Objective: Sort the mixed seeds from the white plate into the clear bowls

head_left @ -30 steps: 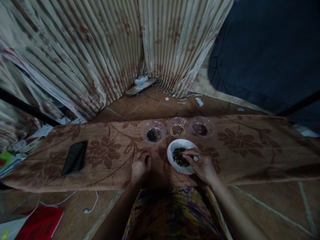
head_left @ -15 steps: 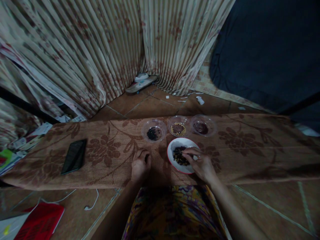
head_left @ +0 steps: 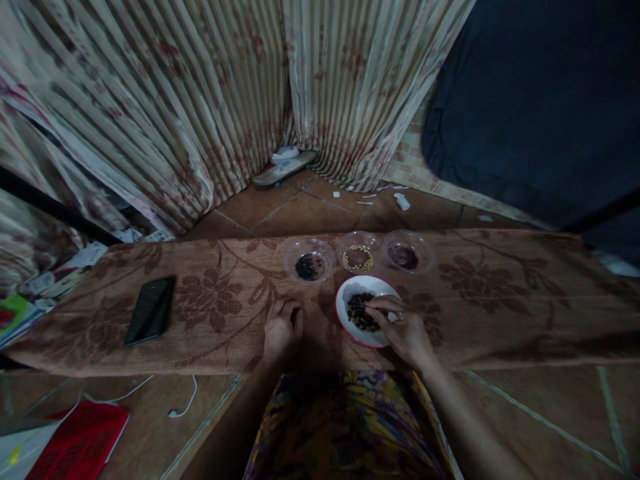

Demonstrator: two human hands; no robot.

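My right hand (head_left: 405, 330) reaches over a white bowl with a red rim (head_left: 346, 323), pinching what look like thin tweezers (head_left: 361, 305). Their tip points into the mixed dark and yellow beans (head_left: 361, 320) at the bowl's bottom. Resting on the cloth to the left of the bowl, my left hand (head_left: 283, 330) has its fingers curled in, with nothing seen in them. Behind the bowl stand three clear plastic bowls: one with black beans (head_left: 306, 267), one with yellow beans (head_left: 365, 265), one with dark red beans (head_left: 403, 257).
A brown flowered cloth (head_left: 220, 340) covers the long, narrow table. A black phone (head_left: 150, 311) lies at its left. Papers (head_left: 65, 270) are piled beyond the left end. Striped curtains (head_left: 225, 100) hang behind, and a red bag (head_left: 83, 437) lies on the floor.
Almost nothing differs. The view has shifted slightly; both hands keep their places, the right one still over the white bowl with the tweezers.
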